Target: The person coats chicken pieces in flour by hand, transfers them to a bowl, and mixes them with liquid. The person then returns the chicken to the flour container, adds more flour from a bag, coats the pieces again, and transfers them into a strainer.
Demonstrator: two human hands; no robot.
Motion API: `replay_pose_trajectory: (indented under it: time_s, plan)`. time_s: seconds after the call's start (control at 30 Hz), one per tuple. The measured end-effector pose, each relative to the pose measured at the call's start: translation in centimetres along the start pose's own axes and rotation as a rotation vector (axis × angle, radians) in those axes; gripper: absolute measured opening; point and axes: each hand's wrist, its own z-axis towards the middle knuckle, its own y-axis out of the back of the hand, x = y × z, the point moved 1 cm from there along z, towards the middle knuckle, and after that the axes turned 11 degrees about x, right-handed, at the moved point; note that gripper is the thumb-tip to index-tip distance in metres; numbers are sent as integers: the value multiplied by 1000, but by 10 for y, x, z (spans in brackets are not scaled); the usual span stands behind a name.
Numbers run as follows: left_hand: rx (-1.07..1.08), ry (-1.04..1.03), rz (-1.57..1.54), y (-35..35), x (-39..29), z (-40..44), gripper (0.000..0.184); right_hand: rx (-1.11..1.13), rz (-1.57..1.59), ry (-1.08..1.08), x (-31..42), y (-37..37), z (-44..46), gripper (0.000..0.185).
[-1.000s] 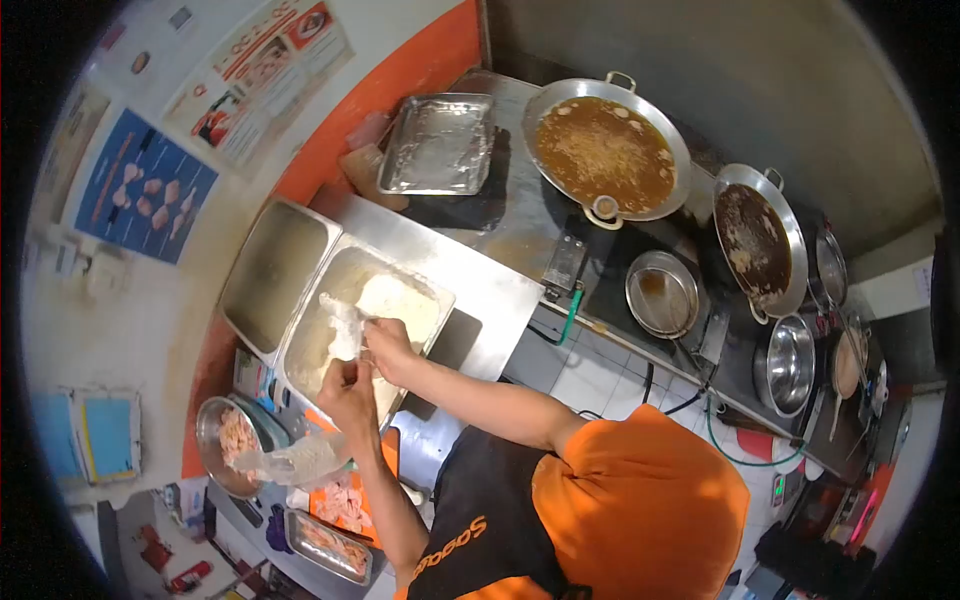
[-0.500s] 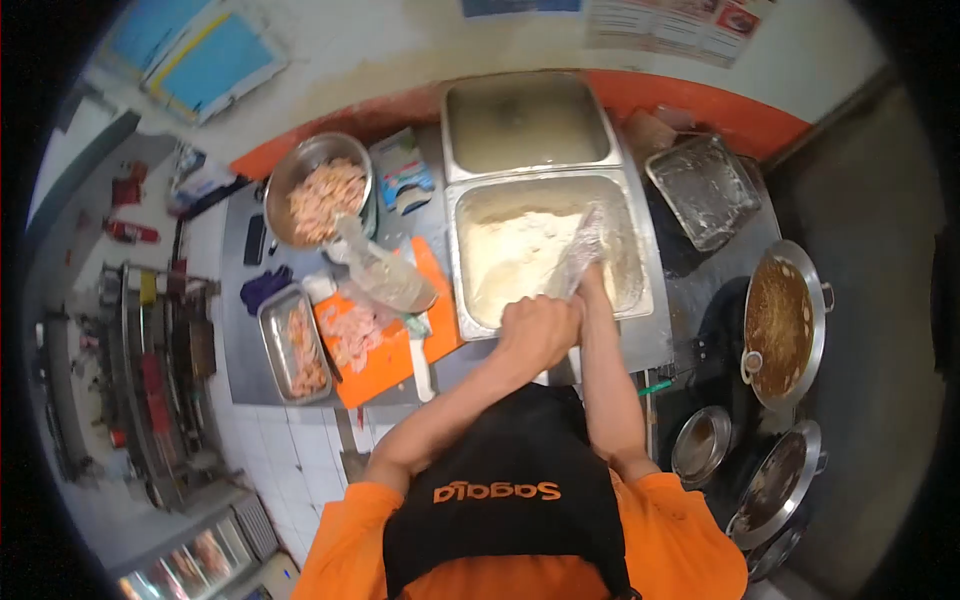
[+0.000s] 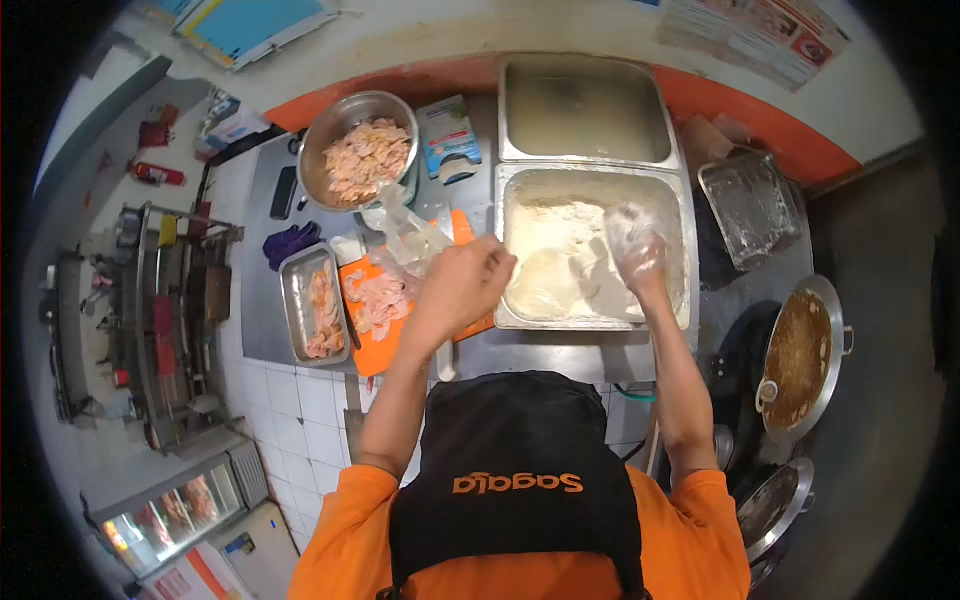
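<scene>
My right hand (image 3: 635, 247) wears a clear, crumpled plastic glove and hovers over the right side of a steel pan of white flour (image 3: 555, 240). The glove hides how its fingers are set. My left hand (image 3: 460, 288) is bare, just left of that pan's rim, its fingers curled in with nothing seen in them. Beneath and beyond it lie a clear plastic bag (image 3: 405, 228) and an orange cutting board (image 3: 375, 352) with pale raw meat pieces (image 3: 380, 303). The white handle of a knife (image 3: 446, 362) shows beside my left forearm.
Behind the flour stands a pan of cloudy liquid (image 3: 588, 115). A steel bowl of raw meat (image 3: 365, 160), a small meat tray (image 3: 318, 310) and a blue-white box (image 3: 450, 140) are at left. Rightward are a floury tray (image 3: 750, 210) and a wok of brown oil (image 3: 800, 355).
My left hand has let go at the right wrist and moved left to the flour pan's edge. My gloved right hand has shifted right over the flour. The camera view has turned slightly.
</scene>
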Motion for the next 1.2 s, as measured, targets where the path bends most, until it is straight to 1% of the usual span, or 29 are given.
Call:
replay_pose_trajectory:
  time_s: [0.03,0.1,0.13,0.17,0.2,0.23,0.27,0.33,0.37,0.4,0.47,0.57,0.6,0.63,0.67,0.7,0.73,0.77,0.8,0.83,0.87,0.9,0.97,1.07,1.1,1.13,1.17,1.2]
  plan:
    - [48,-3,-3,-6,4,-1,26,150,-39,-9,10,1,-11,55]
    - [95,10,6,-25,16,1,23,674,-280,14,-7,-9,-22,62]
    - [89,48,9,-37,25,3,20,676,-363,92,11,-12,-29,60]
    - [83,32,48,-48,31,5,21,673,-442,186,31,-13,-39,58]
    - [153,67,67,-57,34,11,22,604,-412,185,42,-22,-48,54]
    - [107,43,18,-51,19,5,22,570,-311,249,18,-43,-51,39]
    - [103,-14,82,-59,22,9,20,542,-213,317,-5,-64,-54,25]
    - [131,-42,86,-60,15,6,17,264,108,365,-11,-65,-52,50]
    - [180,-80,77,-64,13,6,17,338,337,227,2,-54,-45,59]
    - [127,-165,42,-76,17,10,20,373,566,77,16,-43,-37,68]
    - [59,-365,-30,-105,36,26,27,428,788,-54,29,-29,-23,79]
    - [9,-383,73,-117,43,46,34,377,732,-49,53,-2,-23,77]
    - [-79,-395,230,-127,45,50,32,324,621,-47,59,11,-28,73]
    - [-242,-467,241,-134,46,52,27,270,575,-68,56,18,-33,69]
    - [-169,-371,311,-126,34,49,23,216,628,-75,55,18,-38,65]
    - [-185,-393,311,-116,26,43,21,166,679,-76,53,19,-41,61]
    - [-158,-376,343,-106,18,38,20,134,715,-67,56,16,-42,57]
    - [-173,-405,324,-110,21,43,18,141,703,-13,61,17,-36,63]
    - [-118,-465,380,-103,15,42,17,147,692,41,65,19,-31,69]
    - [-122,-544,347,-109,18,46,15,192,723,-56,75,26,-29,72]
    - [-73,-578,284,-107,11,43,14,181,813,-55,67,18,-25,74]
    - [-67,-608,167,-113,11,44,13,171,787,-62,63,16,-22,74]
    - [65,-410,-13,-116,7,53,12,173,747,-73,60,13,-21,74]
    - [-260,-355,-144,-117,7,67,19,194,940,-61,73,30,-26,75]
    - [-240,-186,-59,-114,12,72,25,163,922,-86,66,32,-28,76]
    - [-265,-102,-189,-114,14,77,21,135,904,-106,57,34,-30,77]
    - [-293,-17,-318,-112,16,81,24,109,886,-123,52,35,-30,78]
    - [-157,96,-536,-115,23,86,27,173,1046,-218,52,32,-31,75]
